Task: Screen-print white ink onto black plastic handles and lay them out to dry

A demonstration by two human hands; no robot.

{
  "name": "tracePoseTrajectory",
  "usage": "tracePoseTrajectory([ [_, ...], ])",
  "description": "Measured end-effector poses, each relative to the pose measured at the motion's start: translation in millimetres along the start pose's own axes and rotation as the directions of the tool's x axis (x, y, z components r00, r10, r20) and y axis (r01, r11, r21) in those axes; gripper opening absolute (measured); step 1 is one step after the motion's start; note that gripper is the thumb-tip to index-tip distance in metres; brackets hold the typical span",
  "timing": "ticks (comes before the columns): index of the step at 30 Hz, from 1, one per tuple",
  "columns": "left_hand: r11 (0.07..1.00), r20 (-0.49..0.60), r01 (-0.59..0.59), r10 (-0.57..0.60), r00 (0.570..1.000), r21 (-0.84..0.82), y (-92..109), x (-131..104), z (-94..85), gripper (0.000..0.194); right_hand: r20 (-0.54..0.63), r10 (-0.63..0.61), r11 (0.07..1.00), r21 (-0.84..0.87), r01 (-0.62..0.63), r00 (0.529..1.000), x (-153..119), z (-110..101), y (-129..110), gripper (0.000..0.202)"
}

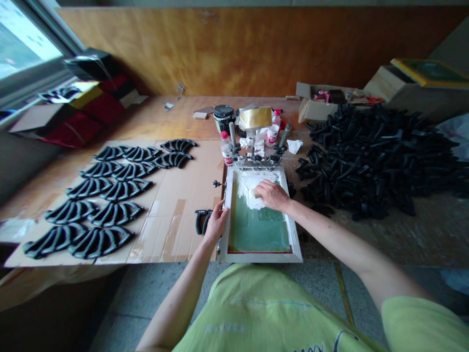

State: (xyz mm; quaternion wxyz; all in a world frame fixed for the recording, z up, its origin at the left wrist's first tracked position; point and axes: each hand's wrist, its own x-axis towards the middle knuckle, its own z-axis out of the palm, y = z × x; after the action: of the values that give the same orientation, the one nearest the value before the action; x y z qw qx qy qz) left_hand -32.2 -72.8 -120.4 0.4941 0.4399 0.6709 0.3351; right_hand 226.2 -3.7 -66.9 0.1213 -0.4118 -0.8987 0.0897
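A silk-screen printing frame [297,247] with a pale metal border and green mesh lies flat in front of me. White ink [246,188] is smeared over the upper part of its mesh. My right hand [271,194] is closed on a small pale squeegee [255,193], its edge down in the ink. My left hand [217,221] grips the left border of the frame, its fingertips partly hidden. Just left of that hand, a black curved plastic handle [201,222] lies on the cardboard. A metal hinge clamp [256,159] holds the far end of the frame.
Rows of black handles [100,242] lie on the cardboard sheet [172,195] at left. A large heap of black handles [370,161] covers the right side. Behind the clamp stand a tub [223,117] and red-capped bottles [226,149]. Boxes [88,107] sit at the far left.
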Motion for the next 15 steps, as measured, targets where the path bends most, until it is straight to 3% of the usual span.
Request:
tracePoseTrajectory([
  [4, 1.0, 0.011, 0.003, -0.003, 1.0, -0.013, 1, 1, -0.3, 0.066, 0.011, -0.046, 0.999, -0.003, 0.046, 0.999, -10, 8, -10, 0.016],
  [6, 1.0, 0.021, 0.003, -0.003, 1.0, -0.016, 2, 0, -1.8, 0.067, -0.026, 0.004, 0.998, 0.06, -0.003, 1.0, -4, 5, -7, 0.012],
  [8, 1.0, 0.039, -0.004, 0.005, 0.999, -0.031, 9, -2, -5.1, 0.068, -0.08, 0.12, 0.988, 0.112, -0.11, 0.99, 13, -3, 3, 0.025],
  [11, 0.997, 0.043, -0.037, 0.04, 0.998, -0.071, 28, -9, -13.0, 0.068, -0.126, 0.301, 0.953, 0.089, -0.291, 0.945, 43, -22, 27, 0.054],
  [15, 0.985, 0.014, -0.092, 0.095, 0.995, -0.143, 66, -8, -20.0, 0.07, -0.29, 0.457, 0.886, 0.064, -0.46, 0.841, 41, -50, 73, 0.053],
])
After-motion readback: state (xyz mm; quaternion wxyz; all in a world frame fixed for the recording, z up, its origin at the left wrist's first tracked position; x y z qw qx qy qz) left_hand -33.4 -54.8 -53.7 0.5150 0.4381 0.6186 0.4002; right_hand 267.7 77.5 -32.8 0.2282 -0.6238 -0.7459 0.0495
